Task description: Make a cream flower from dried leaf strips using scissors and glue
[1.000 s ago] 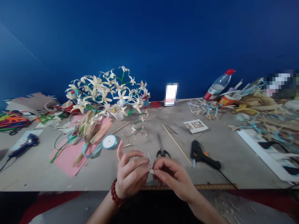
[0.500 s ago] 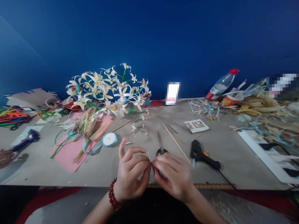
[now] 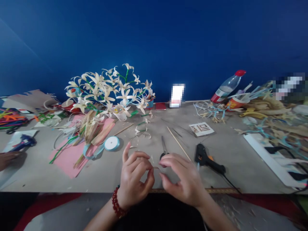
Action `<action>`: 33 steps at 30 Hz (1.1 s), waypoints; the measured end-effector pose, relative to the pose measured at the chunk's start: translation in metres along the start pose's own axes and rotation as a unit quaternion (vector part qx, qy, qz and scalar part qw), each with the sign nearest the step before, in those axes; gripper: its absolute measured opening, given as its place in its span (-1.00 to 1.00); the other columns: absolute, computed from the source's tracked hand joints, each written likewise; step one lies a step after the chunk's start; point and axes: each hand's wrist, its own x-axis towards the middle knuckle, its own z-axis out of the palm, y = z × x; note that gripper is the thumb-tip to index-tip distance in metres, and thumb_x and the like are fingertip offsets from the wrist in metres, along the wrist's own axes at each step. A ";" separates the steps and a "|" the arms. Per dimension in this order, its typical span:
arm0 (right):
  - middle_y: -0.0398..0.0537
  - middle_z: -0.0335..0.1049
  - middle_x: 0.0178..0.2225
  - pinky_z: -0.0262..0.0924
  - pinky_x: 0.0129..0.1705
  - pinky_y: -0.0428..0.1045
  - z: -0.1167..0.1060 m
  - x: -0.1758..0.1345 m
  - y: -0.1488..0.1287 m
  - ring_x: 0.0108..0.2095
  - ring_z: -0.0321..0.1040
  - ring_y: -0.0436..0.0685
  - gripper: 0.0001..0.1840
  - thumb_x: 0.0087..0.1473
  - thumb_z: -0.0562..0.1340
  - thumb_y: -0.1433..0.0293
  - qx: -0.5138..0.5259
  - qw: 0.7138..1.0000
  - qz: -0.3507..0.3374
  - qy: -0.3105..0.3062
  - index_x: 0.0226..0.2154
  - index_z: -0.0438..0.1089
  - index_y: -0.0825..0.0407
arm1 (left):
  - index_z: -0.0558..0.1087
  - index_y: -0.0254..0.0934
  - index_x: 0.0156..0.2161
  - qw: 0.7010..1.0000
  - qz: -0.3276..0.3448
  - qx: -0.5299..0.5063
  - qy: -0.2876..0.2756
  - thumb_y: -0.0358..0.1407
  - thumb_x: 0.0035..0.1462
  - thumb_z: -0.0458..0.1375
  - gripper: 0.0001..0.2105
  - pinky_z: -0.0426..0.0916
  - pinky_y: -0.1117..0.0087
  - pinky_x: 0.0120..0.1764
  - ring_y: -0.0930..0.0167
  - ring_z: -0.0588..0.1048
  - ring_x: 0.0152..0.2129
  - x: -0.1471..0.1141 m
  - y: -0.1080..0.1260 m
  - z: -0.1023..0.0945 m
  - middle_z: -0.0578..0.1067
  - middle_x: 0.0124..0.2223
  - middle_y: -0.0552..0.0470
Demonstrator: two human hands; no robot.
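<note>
My left hand, a red bead bracelet on its wrist, is pinched at thumb and index finger with its little finger raised. A small, thin, pale strip sticks out from that pinch; its exact kind is too small to make out. Just to the right, my right hand has thumb and index finger apart, with nothing seen between them. Scissors lie beyond it, their handles partly hidden behind its fingers.
A black glue gun and a thin stick lie at right, near a white power strip. Left are a blue ribbon spool, pink paper and pale flowers. Another person's hand is by a blue glue gun.
My right thumb and index finger have parted and drawn away to the right from my left fingertips, which stay pinched. The view has shifted slightly.
</note>
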 end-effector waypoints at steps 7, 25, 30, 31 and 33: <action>-0.11 0.40 -0.47 0.25 -0.36 -0.05 0.016 0.005 0.001 -0.44 0.35 0.07 -0.84 0.13 0.15 0.57 -0.006 1.000 -0.009 -0.008 -0.39 0.30 -0.01 | 0.38 -0.20 -0.40 1.000 0.000 0.011 0.003 -0.52 0.08 0.15 -0.85 -0.17 -0.23 0.31 0.34 0.57 -0.27 -0.001 0.001 0.004 0.52 -0.48 0.16; -0.15 0.33 -0.50 0.20 -0.38 -0.06 0.024 -0.002 0.007 -0.48 0.30 0.04 -0.87 0.15 0.16 0.52 0.000 0.999 0.050 0.007 -0.40 0.29 -0.01 | 0.34 -0.21 -0.45 0.999 -0.023 0.018 0.026 -0.52 0.08 0.13 -0.84 -0.10 -0.20 0.29 0.35 0.56 -0.30 0.002 0.002 0.009 0.50 -0.50 0.16; -0.13 0.38 -0.47 0.22 -0.36 -0.06 0.011 -0.008 0.016 -0.48 0.34 0.05 -0.90 0.16 0.17 0.50 -0.043 0.994 0.084 0.058 -0.36 0.31 -0.02 | 0.32 -0.20 -0.45 0.998 -0.045 0.024 0.043 -0.50 0.07 0.11 -0.84 -0.08 -0.20 0.28 0.33 0.56 -0.30 -0.002 -0.003 0.010 0.47 -0.52 0.16; -0.12 0.40 -0.44 0.24 -0.36 -0.05 0.011 -0.008 0.014 -0.46 0.35 0.05 -0.92 0.15 0.18 0.49 -0.031 0.994 0.089 0.050 -0.32 0.32 -0.02 | 0.33 -0.20 -0.45 0.998 -0.045 0.022 0.041 -0.50 0.06 0.11 -0.84 -0.08 -0.20 0.28 0.32 0.55 -0.29 -0.002 -0.003 0.011 0.47 -0.52 0.16; -0.10 0.42 -0.40 0.27 -0.35 -0.05 0.015 -0.007 0.009 -0.45 0.37 0.06 -0.91 0.13 0.20 0.47 -0.004 0.996 0.090 0.021 -0.26 0.34 -0.01 | 0.33 -0.20 -0.45 0.998 -0.043 0.016 0.037 -0.49 0.07 0.12 -0.85 -0.09 -0.21 0.28 0.32 0.55 -0.29 -0.001 -0.003 0.011 0.47 -0.52 0.16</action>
